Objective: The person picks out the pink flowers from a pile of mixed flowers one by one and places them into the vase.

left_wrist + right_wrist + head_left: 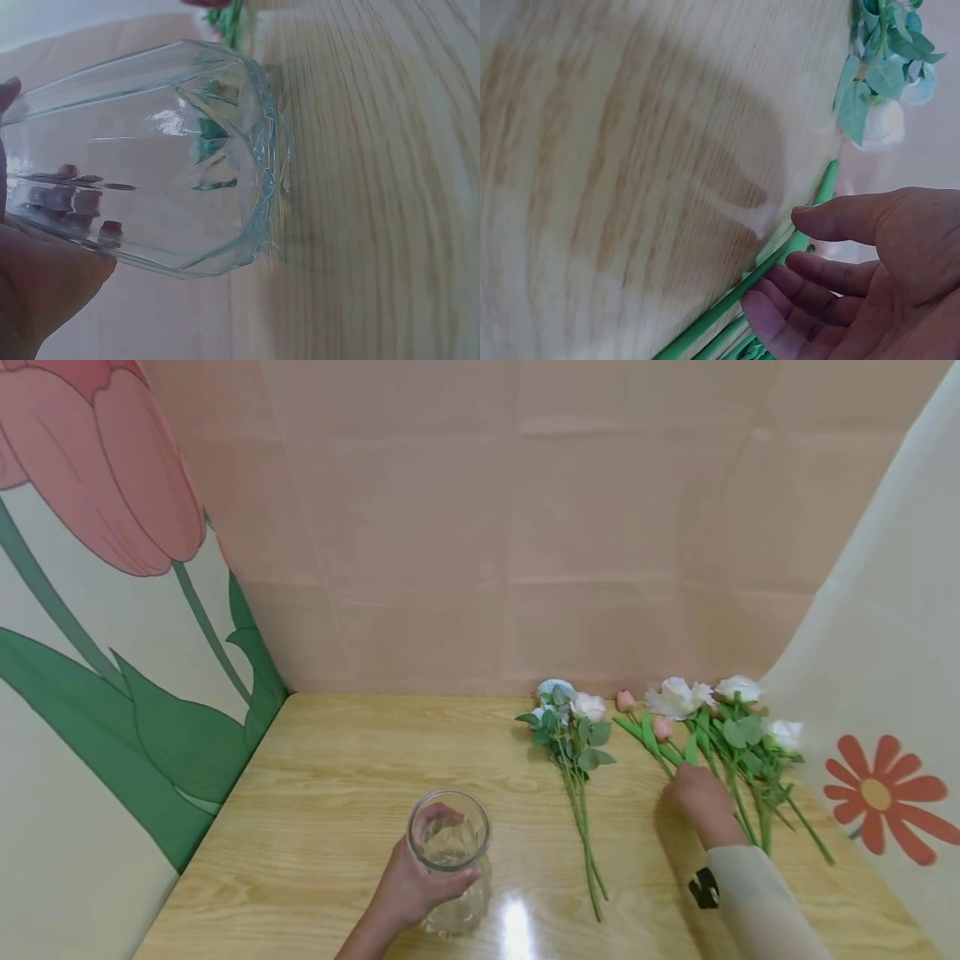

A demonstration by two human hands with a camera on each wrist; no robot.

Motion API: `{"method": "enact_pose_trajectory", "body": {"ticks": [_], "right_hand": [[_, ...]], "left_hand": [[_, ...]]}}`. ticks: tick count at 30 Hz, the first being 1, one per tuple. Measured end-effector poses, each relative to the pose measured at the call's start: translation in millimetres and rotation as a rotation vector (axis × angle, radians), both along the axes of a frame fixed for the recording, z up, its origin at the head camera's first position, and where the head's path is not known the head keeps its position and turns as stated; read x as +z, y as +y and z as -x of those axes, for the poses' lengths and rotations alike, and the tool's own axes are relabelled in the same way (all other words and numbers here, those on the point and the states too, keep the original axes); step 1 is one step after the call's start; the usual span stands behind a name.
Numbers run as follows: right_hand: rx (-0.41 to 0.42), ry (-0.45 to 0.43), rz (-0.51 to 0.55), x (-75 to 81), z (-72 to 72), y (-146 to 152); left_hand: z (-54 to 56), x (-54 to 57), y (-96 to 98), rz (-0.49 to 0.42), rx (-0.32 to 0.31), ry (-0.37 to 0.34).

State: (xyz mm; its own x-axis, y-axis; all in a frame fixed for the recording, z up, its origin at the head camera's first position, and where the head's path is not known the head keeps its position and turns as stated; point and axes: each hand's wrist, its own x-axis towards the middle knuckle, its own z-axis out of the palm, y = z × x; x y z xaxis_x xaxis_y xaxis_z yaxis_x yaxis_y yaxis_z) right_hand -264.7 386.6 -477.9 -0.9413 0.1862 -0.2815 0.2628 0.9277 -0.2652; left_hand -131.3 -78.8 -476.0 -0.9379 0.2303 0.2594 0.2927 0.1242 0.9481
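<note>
Holding the upright glass vase (165,172), the left grip (412,885) curls round it low at the bench (315,827), well in from the left edge. The right grip (701,797) is narrow at the pink tulips (662,727) (whether pinching one, I cannot tell), which lie toward the far right corner.

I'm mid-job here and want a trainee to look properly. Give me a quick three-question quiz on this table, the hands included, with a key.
1. Multiple choice: what does the left hand hold?
a) a green stem
b) a glass vase
c) a white flower

2. True or false: the bunch with blue flowers stands upright in the glass vase.

3. Fill the gap: the tulip-like flowers nearest the right hand are ____ in colour.

Key:
1. b
2. False; it lies on the table.
3. pink
</note>
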Motion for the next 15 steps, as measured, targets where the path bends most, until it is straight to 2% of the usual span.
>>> {"method": "enact_pose_trajectory", "body": {"ticks": [15], "right_hand": [[0.003, 0.013, -0.001, -3.8, 5.3, 0.7]], "left_hand": [[0.6, -0.7, 2.5, 0.002, -0.016, -0.002]]}}
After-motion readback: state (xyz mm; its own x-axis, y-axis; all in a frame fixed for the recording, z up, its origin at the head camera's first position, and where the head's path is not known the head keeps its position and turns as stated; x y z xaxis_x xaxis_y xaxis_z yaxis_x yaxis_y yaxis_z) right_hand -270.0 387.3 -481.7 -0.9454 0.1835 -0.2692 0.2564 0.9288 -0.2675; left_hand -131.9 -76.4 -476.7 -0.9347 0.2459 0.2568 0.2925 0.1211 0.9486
